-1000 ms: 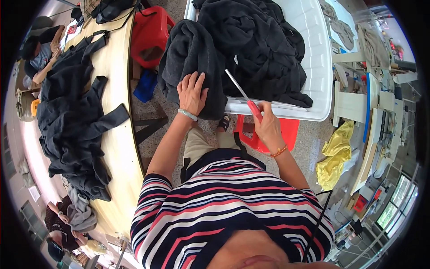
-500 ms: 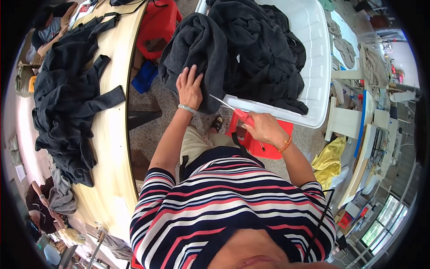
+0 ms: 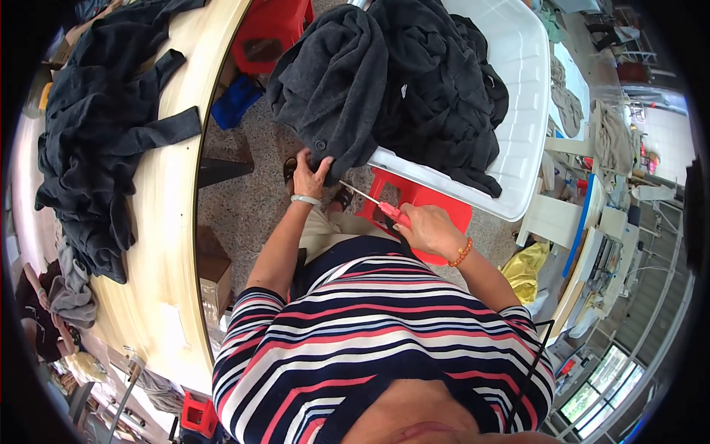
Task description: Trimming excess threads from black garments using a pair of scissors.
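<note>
A dark grey garment (image 3: 325, 81) hangs over the near left rim of a white plastic tub (image 3: 521, 96), with a round dark button (image 3: 320, 145) near its lower edge. My left hand (image 3: 310, 177) pinches that edge just below the button, thumb and fingers closed on the cloth. My right hand (image 3: 433, 231) grips a slim metal-tipped tool with a red handle (image 3: 392, 213); its exact kind is not clear. The tip points left, close to the cloth's edge below my left hand. More dark cloth (image 3: 451, 103) is heaped in the tub.
Left of me stands a long pale wooden table (image 3: 166, 296) with dark garments (image 3: 103, 140) spread on it. A red stool (image 3: 444, 211) is under the tub, and another red stool (image 3: 274, 37) stands beyond the table edge. Yellow cloth (image 3: 526, 270) lies at right. People work at far left.
My left hand has gone from lying on the garment to pinching its lower edge, and the button now shows. My right hand has moved slightly left and down with the tool.
</note>
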Demonstrator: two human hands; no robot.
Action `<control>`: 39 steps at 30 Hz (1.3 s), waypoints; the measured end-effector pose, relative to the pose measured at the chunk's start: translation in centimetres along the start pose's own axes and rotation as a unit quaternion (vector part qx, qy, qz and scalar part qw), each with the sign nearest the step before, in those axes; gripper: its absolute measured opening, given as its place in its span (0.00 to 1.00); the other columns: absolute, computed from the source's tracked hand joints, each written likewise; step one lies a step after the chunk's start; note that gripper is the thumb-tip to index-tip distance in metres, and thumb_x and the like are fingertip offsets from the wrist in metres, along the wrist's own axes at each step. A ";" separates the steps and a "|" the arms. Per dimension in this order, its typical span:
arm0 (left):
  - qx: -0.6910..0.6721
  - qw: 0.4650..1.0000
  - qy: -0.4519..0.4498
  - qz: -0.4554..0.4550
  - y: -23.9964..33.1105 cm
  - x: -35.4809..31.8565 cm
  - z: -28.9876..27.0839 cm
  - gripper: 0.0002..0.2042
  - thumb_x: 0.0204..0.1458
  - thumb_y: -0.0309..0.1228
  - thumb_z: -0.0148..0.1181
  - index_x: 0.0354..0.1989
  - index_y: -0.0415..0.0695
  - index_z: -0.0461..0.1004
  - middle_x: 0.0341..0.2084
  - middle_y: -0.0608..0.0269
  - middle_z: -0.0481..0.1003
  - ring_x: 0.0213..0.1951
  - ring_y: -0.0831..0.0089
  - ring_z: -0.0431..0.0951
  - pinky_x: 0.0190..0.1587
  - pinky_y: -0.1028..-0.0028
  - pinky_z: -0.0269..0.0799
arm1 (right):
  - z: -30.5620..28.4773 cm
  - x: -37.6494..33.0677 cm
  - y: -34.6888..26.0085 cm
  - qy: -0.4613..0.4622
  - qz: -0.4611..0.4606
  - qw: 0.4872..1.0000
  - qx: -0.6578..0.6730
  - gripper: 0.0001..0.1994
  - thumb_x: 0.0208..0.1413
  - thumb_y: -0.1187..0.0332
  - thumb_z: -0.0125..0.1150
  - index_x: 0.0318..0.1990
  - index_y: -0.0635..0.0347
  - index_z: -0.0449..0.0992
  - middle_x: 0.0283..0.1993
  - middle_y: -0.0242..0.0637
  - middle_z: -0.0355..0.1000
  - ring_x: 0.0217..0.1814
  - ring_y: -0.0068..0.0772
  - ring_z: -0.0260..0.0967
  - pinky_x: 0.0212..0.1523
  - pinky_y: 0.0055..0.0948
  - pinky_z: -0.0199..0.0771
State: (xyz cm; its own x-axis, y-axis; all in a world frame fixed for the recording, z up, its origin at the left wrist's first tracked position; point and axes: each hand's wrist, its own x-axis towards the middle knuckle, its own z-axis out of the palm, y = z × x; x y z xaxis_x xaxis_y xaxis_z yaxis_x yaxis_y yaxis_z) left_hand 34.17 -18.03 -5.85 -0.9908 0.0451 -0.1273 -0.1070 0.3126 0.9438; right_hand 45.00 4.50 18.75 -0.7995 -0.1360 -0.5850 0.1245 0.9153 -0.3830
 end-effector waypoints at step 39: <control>-0.108 0.975 -0.179 -0.068 -4.8 -2.4 -9.7 0.17 0.62 0.40 0.54 0.50 0.40 0.77 0.46 0.60 0.78 0.49 0.69 0.75 0.54 0.68 0.69 | -0.1 0.2 0.1 0.001 0.001 0.993 0.116 0.12 0.48 0.64 0.62 0.34 0.64 0.79 0.35 0.56 0.77 0.42 0.56 0.77 0.44 0.51 0.75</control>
State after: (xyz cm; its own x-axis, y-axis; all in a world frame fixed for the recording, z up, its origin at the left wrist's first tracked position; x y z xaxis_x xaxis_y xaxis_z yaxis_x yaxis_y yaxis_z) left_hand 36.27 -28.85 -7.17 -0.8777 0.3584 -0.3181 -0.2890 0.1337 0.9480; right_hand 44.77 4.59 18.69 -0.7997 -0.1330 -0.5854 0.2589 0.8034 -0.5362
